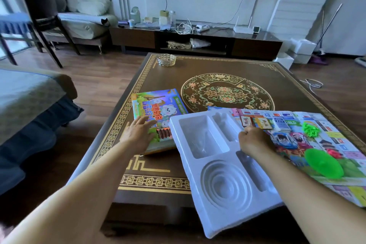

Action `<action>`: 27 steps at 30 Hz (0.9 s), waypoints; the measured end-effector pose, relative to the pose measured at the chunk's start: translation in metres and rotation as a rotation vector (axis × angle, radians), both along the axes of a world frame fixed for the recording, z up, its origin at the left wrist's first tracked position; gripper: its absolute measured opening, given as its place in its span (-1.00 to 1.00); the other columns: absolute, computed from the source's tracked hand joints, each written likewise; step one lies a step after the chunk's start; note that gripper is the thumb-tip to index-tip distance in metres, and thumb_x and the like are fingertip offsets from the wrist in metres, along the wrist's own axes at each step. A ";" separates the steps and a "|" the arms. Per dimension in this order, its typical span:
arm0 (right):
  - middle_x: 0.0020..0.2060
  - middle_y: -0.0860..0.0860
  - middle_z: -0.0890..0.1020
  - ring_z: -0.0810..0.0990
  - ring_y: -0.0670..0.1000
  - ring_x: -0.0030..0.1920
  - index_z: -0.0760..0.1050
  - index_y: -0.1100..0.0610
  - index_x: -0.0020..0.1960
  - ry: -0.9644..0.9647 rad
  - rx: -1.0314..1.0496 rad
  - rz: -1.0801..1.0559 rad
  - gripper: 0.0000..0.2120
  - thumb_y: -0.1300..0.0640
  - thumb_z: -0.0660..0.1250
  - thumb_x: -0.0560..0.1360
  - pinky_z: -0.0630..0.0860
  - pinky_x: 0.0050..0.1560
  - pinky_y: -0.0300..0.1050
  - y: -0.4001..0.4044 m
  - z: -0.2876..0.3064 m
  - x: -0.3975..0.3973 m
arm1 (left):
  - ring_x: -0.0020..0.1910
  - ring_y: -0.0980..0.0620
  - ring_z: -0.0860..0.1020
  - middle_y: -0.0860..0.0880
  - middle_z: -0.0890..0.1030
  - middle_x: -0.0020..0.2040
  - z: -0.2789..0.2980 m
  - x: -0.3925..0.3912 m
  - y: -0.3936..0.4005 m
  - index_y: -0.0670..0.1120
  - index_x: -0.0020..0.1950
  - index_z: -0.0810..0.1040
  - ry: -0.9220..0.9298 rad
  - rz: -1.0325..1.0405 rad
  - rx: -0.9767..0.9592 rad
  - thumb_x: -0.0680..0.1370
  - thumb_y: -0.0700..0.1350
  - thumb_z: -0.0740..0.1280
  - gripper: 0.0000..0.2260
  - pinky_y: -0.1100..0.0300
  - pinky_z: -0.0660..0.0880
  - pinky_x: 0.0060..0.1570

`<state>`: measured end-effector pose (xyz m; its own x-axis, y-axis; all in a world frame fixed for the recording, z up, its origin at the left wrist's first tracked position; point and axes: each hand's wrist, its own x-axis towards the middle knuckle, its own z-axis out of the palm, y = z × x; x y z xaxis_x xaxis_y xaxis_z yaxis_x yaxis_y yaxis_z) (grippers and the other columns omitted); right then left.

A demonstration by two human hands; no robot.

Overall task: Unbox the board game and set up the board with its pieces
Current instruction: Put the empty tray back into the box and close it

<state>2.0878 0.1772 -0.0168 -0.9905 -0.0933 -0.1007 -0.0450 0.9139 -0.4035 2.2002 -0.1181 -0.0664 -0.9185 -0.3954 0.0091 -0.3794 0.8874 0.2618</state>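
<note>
My right hand (255, 140) hides whatever its curled fingers hold. The white moulded plastic tray (221, 164) covers the colourful printed game board's (326, 140) left edge; the frame cuts its right corner. Card faces are unreadable.

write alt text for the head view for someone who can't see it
A person's right hand grips the edge of a white plastic insert tray lying partly over an unfolded game board, while the left hand rests open on the colourful game box. All sit on an ornate brown coffee table.
</note>
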 end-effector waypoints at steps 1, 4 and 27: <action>0.07 0.22 0.60 0.54 0.18 -0.05 0.44 0.09 -0.11 -0.003 -0.004 0.002 -0.83 0.11 0.09 0.54 0.32 -0.16 -0.15 -0.002 -0.002 0.004 | 0.49 -0.06 0.15 -0.04 0.22 0.51 -0.001 0.002 0.005 0.04 0.47 0.29 0.062 0.035 0.073 0.58 -0.01 0.24 -0.55 0.08 0.15 0.43; 0.09 0.23 0.58 0.53 0.19 0.00 0.49 0.14 0.01 -0.005 -0.017 0.023 -0.77 0.12 0.08 0.55 0.31 -0.15 -0.13 -0.013 -0.006 0.022 | 0.45 -0.09 0.22 -0.08 0.28 0.46 -0.002 0.021 0.015 -0.03 0.46 0.32 0.100 0.086 0.169 0.56 -0.02 0.28 -0.53 0.14 0.16 0.40; -0.19 0.10 0.46 0.44 0.14 -0.17 0.34 0.11 -0.15 -0.061 -0.079 0.069 -0.83 0.11 0.06 0.57 0.29 -0.24 -0.12 -0.027 -0.028 0.073 | -0.07 -0.12 0.61 -0.08 0.66 -0.16 -0.021 0.075 0.034 -0.08 -0.10 0.63 0.187 0.582 0.634 0.50 0.04 0.34 -0.80 0.15 0.52 -0.08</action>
